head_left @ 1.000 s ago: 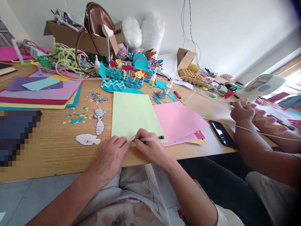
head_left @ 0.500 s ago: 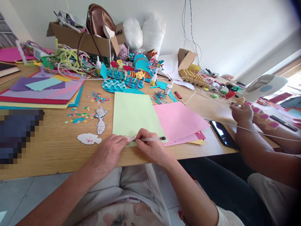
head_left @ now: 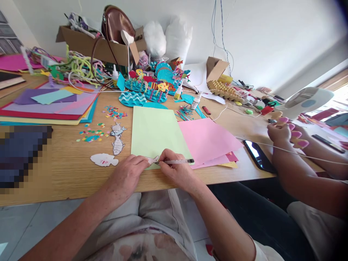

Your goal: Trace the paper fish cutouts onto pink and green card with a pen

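Observation:
My right hand [head_left: 176,170] grips a clear pen [head_left: 178,161] and its tip rests on a small paper fish cut-out [head_left: 152,160] at the near end of a light green sheet [head_left: 154,128]. My left hand [head_left: 126,177] lies on that cut-out with fingers pressed down, pinning it to the sheet. Beside the green sheet lies a pink sheet [head_left: 206,139]. Three more paper fish lie to the left: a white one [head_left: 103,159] and two grey ones [head_left: 117,139].
A co-worker's hands [head_left: 284,132] with pink nails work at the right, near a black phone [head_left: 258,156] and a white cable [head_left: 293,152]. Stacked coloured paper [head_left: 46,105], confetti [head_left: 91,136], blue wave crafts [head_left: 144,90], glue bottles and a cardboard box [head_left: 92,43] crowd the wooden table [head_left: 67,174].
My hands stay at the cut-out with the pen barely shifting. The co-worker's hands have turned slightly, fingers moving.

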Demonstrator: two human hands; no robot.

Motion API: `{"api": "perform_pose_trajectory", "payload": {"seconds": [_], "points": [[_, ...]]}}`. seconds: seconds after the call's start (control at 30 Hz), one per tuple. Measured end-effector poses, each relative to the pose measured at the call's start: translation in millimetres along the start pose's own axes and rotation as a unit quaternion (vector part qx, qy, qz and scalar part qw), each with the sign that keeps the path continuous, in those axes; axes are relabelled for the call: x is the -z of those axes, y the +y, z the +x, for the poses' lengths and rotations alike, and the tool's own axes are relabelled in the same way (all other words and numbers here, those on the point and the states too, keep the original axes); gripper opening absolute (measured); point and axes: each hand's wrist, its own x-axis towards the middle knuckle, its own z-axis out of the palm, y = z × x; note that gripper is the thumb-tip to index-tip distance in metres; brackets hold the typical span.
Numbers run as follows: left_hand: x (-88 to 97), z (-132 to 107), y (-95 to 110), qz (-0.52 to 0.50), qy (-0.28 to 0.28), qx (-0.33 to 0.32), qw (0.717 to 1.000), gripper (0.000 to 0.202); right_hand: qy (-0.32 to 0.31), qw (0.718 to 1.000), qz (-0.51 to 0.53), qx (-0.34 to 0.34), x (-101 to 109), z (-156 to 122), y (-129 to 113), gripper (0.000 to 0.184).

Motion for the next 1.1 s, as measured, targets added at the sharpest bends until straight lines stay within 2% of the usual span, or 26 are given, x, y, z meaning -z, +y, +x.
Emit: {"api": "perform_pose_trajectory", "payload": {"seconds": [0.6, 0.77, 1.1], "points": [[0.5, 0, -3, 0.002, 0.017, -0.027, 0.999, 0.037, -0.001, 1.000, -0.003, -0.026, 11, -11, -3, 0.010], [1.4, 0, -5, -0.029, 0.011, -0.014, 0.999, 0.042, 0.015, 1.000, 0.016, -0.017, 4, -10, -8, 0.009], [6.3, 4, 0, -0.053, -0.016, 0.025, 0.998, 0.037, 0.039, 0.999, 0.021, -0.005, -9, -5, 1, 0.009]]}}
